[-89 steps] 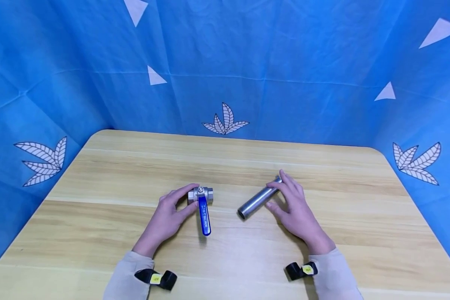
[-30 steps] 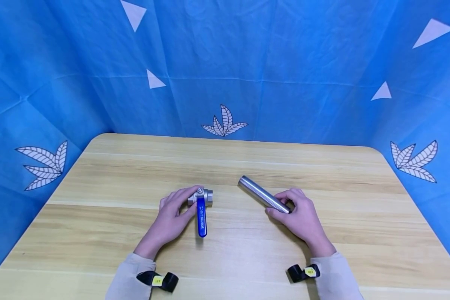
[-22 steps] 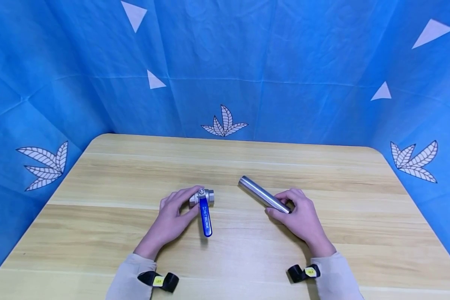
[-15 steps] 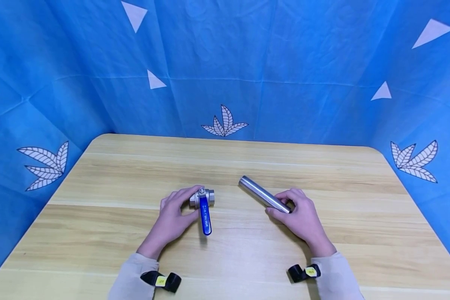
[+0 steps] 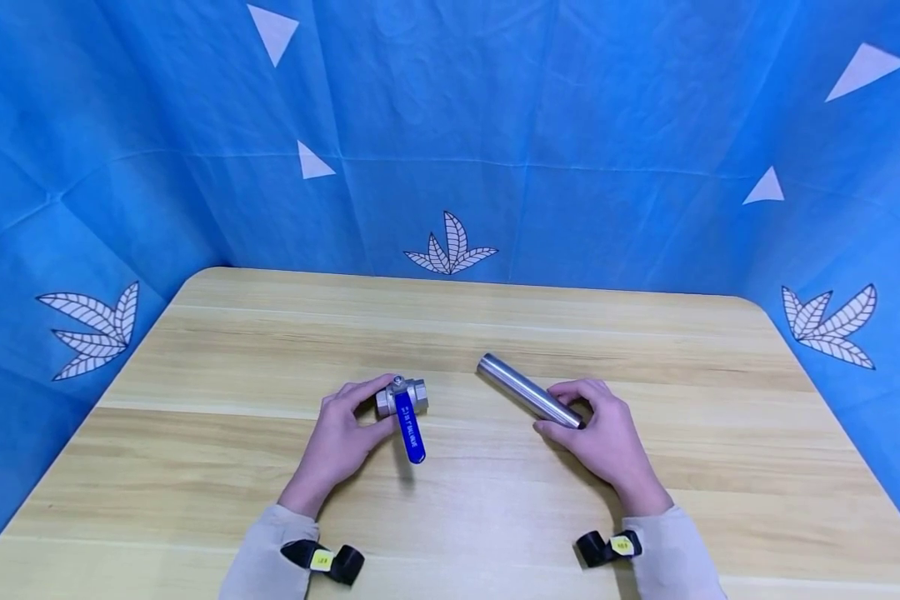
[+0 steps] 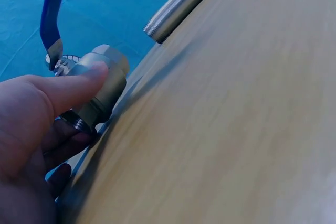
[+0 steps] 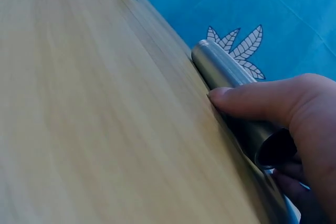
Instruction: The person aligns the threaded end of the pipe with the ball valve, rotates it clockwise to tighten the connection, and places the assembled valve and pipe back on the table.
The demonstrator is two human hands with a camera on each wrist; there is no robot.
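In the head view my left hand (image 5: pixel 341 437) grips a metal ball valve (image 5: pixel 420 395) between thumb and fingers, left of the table's middle. Its blue lever (image 5: pixel 410 429) points toward me and slightly right. The left wrist view shows the thumb lying across the silvery valve body (image 6: pixel 113 85), one threaded opening facing the palm. My right hand (image 5: pixel 603 429) pinches the near end of a steel pipe (image 5: pixel 525 387), which slants away to the left. The right wrist view shows the pipe's hollow near end (image 7: pixel 275 148) beside the thumb. A threaded far end (image 6: pixel 156 29) shows in the left wrist view.
Both things are over a light wooden table (image 5: pixel 465 533) with rounded far corners. A blue cloth (image 5: pixel 435 108) with leaf and triangle prints stands behind and on both sides. Black straps with small cameras (image 5: pixel 345 565) sit on both sleeves.
Since three seconds ago the pipe has been turned, its far end now pointing left and my right hand at its near end. The valve tilted slightly, its lever swinging a little to the right.
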